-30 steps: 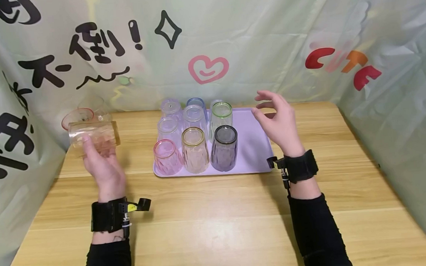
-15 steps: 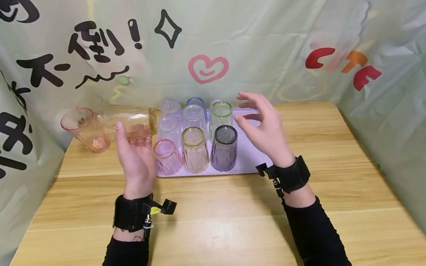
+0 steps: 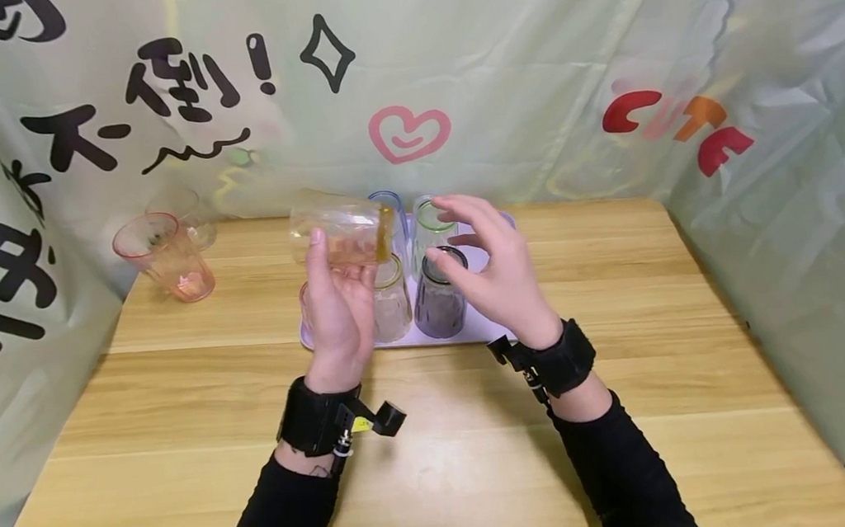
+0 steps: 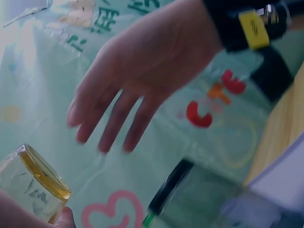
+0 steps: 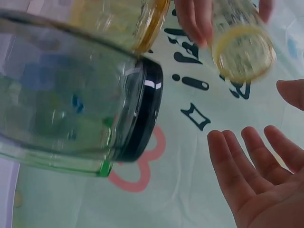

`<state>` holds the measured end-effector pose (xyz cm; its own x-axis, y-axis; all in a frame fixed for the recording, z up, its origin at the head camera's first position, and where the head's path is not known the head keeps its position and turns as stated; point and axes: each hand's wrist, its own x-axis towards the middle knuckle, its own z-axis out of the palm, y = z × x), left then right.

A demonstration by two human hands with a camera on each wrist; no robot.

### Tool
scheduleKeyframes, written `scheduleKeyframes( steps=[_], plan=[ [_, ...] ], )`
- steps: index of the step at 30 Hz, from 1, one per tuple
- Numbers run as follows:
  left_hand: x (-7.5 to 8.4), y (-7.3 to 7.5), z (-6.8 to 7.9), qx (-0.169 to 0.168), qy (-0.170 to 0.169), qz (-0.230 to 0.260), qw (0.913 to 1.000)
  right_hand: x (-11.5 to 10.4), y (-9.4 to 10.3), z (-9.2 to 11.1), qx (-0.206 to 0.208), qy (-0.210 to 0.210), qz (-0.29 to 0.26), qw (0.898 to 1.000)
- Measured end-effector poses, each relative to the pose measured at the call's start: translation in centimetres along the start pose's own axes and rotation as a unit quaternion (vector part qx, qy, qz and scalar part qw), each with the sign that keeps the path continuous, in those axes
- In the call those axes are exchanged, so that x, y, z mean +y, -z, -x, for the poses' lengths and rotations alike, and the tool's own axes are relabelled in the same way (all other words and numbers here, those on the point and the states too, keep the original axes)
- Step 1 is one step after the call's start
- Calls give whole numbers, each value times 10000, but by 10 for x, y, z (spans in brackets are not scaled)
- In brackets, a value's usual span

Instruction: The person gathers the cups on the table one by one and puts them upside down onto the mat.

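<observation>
My left hand grips an amber-tinted drinking glass, tipped on its side above the left part of a lilac tray. The thick amber end of this glass faces right. Fingers spread and slightly bent, my right hand hovers empty over the tray near a smoky grey glass and a green-rimmed glass. Beside the grey one stands a yellow-rimmed glass. The left hand and its glass hide most of a pink glass and the purple-tinted ones behind.
On the table, left of the tray, stand an orange-red glass and a clear glass. A blue-rimmed glass is at the tray's back. A printed cloth hangs close behind the table.
The left hand has carried the amber glass rightward from the left-hand glasses to over the tray. My right hand has shifted left, towards it, staying empty.
</observation>
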<state>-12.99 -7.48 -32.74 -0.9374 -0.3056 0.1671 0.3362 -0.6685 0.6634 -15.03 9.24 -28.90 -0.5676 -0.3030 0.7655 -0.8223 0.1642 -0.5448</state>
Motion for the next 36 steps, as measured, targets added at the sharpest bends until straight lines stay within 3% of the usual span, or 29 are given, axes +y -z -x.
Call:
scheduleKeyframes(
  steps=[6,20,30,36],
  plan=[
    [-14,-16,6,-129,319,202,9992,-6,-4,-1,-88,418,55,9991],
    [-28,-30,15,-793,563,-262,9949,-7,-4,0,-24,379,111,9992],
    [-21,-19,14,-1248,792,-551,9875,-1,-4,-1,260,365,-1,9990],
    [-13,-8,11,-1080,343,-911,9894,3,-2,0,491,312,-36,9983]
  ],
)
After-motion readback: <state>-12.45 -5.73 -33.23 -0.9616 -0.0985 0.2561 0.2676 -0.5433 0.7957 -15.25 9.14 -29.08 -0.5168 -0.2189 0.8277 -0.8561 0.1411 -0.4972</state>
